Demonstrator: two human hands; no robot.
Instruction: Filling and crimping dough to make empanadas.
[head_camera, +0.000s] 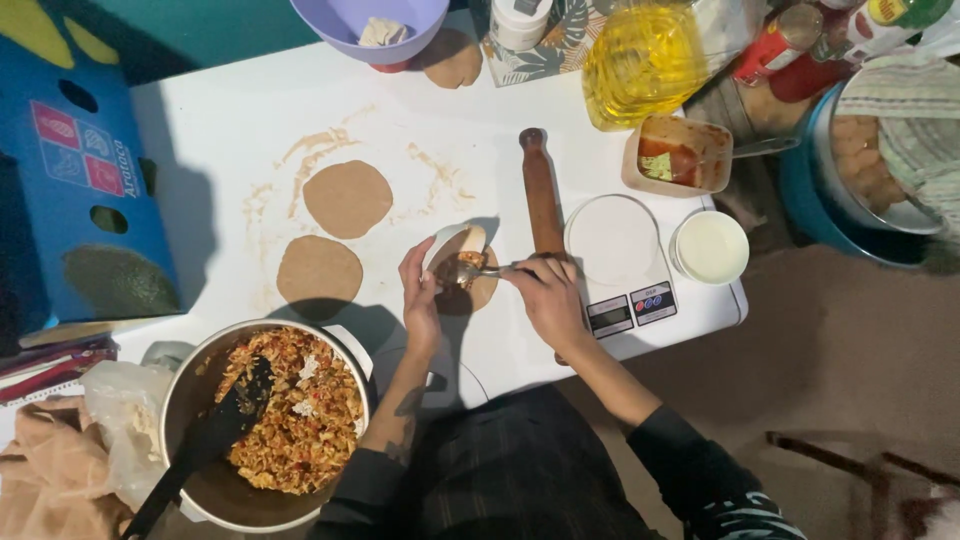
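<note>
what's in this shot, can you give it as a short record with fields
left hand: left hand lifts the edge of a dough round
right hand: right hand holds a fork over the filling on it
table: white table with two flat dough rounds, a rolling pin and a kitchen scale
pot: pot of filling with a black spatula

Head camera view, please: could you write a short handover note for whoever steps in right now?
Left hand lifts the edge of a half-folded dough round on the white table.
Right hand holds a fork pressed at the round's rim.
Pot of filling with black spatula sits front left.
Done: this round is filled and partly folded.
Left: two flat rounds unfilled; rolling pin beside the scale.
</note>
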